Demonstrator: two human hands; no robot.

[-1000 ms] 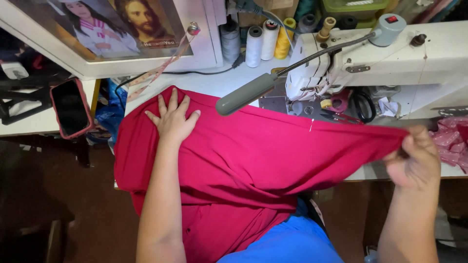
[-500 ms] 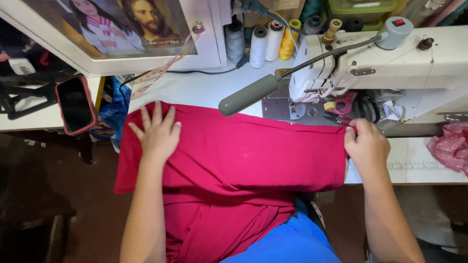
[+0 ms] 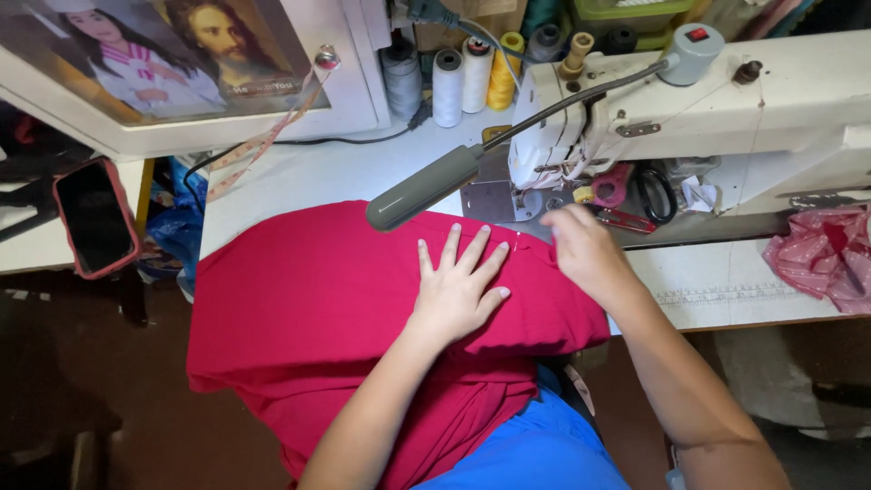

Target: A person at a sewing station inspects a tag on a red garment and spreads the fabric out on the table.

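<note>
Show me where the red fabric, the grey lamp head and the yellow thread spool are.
red fabric point(image 3: 308, 299): head view, flat middle of the cloth.
grey lamp head point(image 3: 422, 189): head view, middle of its long shade.
yellow thread spool point(image 3: 504, 77): head view, wound side.

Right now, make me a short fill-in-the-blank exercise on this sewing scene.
1. The left hand lies flat, fingers spread, on the ____ cloth.
2. The right hand grips the cloth's edge near the sewing ____.
3. Among the thread spools, the one beside the white spool is ____.
4. The phone lies to the ____ of the cloth.

Missing words: red; machine; yellow; left
</note>
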